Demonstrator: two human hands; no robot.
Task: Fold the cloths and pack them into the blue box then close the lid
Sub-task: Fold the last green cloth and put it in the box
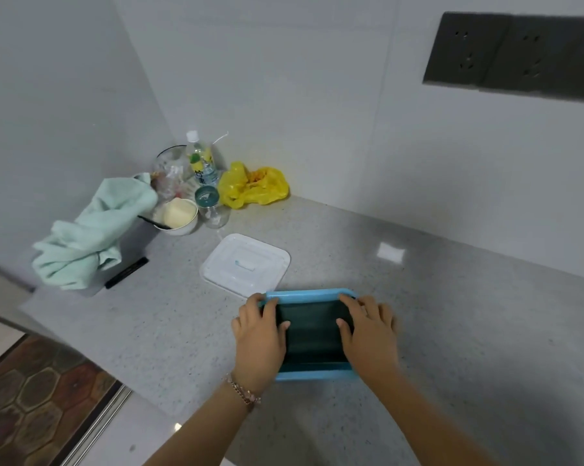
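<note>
The blue box [312, 375] stands on the grey counter in front of me, filled with a folded dark green cloth [314, 334]. My left hand [260, 338] lies over the box's left side, fingers flat on the cloth. My right hand [369, 334] lies over the right side, fingers also pressing the cloth down. The white lid [245, 264] rests flat on the counter just behind the box on the left. A mint green cloth [92, 237] hangs crumpled over a dark object at the far left.
At the back corner stand a glass bowl [168, 169], a plastic bottle [201, 163], a small jar [211, 208], a white bowl of food [178, 215] and a yellow plastic bag [253, 185]. The counter edge [92, 361] drops off at the left. Dark wall sockets [515, 55] sit upper right.
</note>
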